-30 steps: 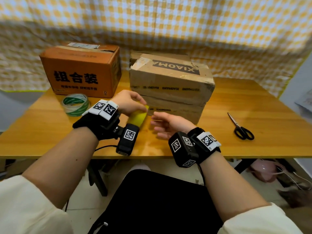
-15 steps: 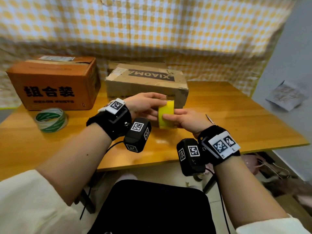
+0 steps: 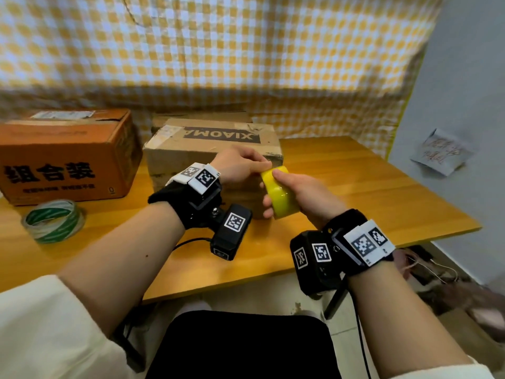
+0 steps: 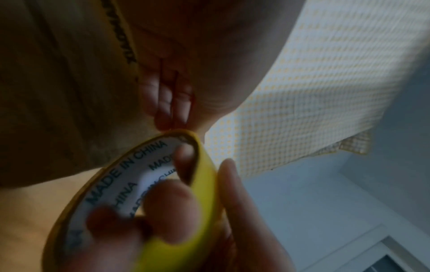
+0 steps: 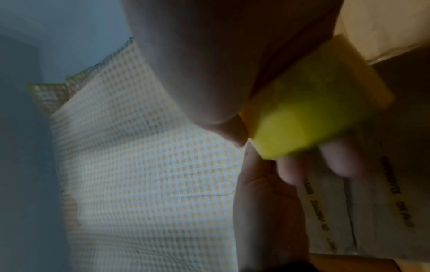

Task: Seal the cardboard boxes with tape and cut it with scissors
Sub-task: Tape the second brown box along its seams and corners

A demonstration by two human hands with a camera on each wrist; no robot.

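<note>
A yellow tape roll (image 3: 284, 201) is held above the table's front, just before the brown Xiaomi box (image 3: 213, 143). My right hand (image 3: 273, 192) grips it, thumb on the outer band and fingers (image 4: 172, 206) through the white core. My left hand (image 3: 259, 166) comes from the left and its fingertips (image 4: 172, 117) pinch at the roll's upper rim. In the right wrist view the roll (image 5: 314, 114) is blurred under my thumb. An orange box (image 3: 65, 154) stands at the back left. No scissors are in view.
A green-and-white tape roll (image 3: 53, 221) lies on the wooden table (image 3: 369, 192) in front of the orange box. A checked cloth (image 3: 246, 50) hangs behind. A crumpled paper (image 3: 442, 151) is stuck on the grey wall at right.
The yellow roll has come up off the table. My right hand closed round it, fingers through the core. My view swung left and the scissors left the picture.
</note>
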